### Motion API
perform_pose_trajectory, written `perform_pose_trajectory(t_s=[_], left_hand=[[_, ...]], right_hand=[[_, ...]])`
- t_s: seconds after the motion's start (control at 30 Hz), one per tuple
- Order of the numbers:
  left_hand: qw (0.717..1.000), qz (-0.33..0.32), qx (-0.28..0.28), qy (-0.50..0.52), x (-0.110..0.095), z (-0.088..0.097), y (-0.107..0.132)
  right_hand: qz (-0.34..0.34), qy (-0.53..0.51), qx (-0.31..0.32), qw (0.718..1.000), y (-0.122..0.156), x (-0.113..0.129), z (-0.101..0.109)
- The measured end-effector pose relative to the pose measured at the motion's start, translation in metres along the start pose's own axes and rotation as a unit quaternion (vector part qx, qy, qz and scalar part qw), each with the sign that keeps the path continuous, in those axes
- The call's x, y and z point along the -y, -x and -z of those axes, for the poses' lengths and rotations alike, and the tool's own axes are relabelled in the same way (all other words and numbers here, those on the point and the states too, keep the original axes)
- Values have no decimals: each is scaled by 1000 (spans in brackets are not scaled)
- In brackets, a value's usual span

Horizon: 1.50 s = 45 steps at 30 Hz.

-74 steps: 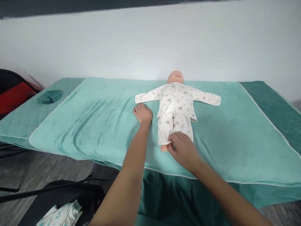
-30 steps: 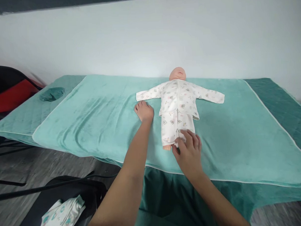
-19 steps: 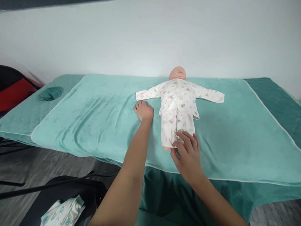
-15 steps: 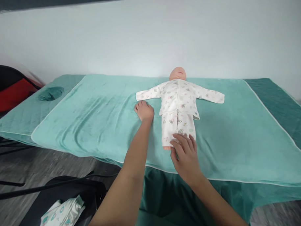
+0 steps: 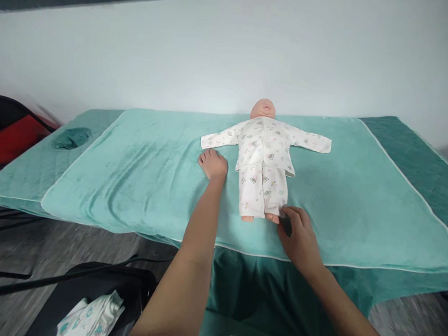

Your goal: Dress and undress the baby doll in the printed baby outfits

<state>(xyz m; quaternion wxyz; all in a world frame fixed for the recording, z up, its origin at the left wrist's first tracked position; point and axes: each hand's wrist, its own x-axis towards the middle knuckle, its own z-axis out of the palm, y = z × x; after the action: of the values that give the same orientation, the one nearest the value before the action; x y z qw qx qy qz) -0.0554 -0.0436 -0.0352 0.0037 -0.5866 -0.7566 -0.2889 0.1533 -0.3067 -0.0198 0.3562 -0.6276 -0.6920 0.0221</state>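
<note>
A baby doll (image 5: 263, 109) lies on its back on the green sheet (image 5: 165, 180), arms spread wide. It wears a white patterned jacket (image 5: 263, 142) and matching trousers (image 5: 251, 192). Both feet peep out below the trouser cuffs. My right hand (image 5: 300, 239) is at the cuff on the right side, thumb and forefinger pinching the hem beside the foot. Left of the doll, just under its sleeve, my left hand (image 5: 213, 164) rests on the sheet, its fingers slightly bent and nothing in them.
The padded table (image 5: 429, 165) stands against a white wall, with a face hole (image 5: 72, 138) at its left end. A black chair (image 5: 128, 284) at the lower left bears folded patterned cloth (image 5: 90, 319). Farther left is a red and black chair (image 5: 13, 138).
My right hand has moved right, from over the trouser legs to the right cuff, uncovering the second foot. My left hand stays in place. The view has shifted slightly.
</note>
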Motion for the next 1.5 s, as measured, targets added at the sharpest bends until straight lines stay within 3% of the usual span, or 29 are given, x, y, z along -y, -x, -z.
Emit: perform_pose_trajectory(t_s=[0.17,0.3,0.47,0.73,1.03,1.23,1.5], left_hand=[[1000,4,5,0,0,1,0],[1000,7,8,2,-1,1,0],[1000,8,5,4,-1,1,-1],[1000,9,6,4,-1,0,-1],[1000,8,6,6,-1,1,-1],[1000,10,8,3,-2,2,0],[1000,2,0,2,0,1,1]], right_hand=[[4,-50,2,999,-14,-1,-1],[9,-141,-5,990,-23,14,20],[22,-175,-8,984,-25,26,40],[60,-85,-9,995,-14,10,26],[150,-57,2,987,-23,28,27],[195,21,117,974,-44,61,7],[193,113,187,956,-59,80,-8]])
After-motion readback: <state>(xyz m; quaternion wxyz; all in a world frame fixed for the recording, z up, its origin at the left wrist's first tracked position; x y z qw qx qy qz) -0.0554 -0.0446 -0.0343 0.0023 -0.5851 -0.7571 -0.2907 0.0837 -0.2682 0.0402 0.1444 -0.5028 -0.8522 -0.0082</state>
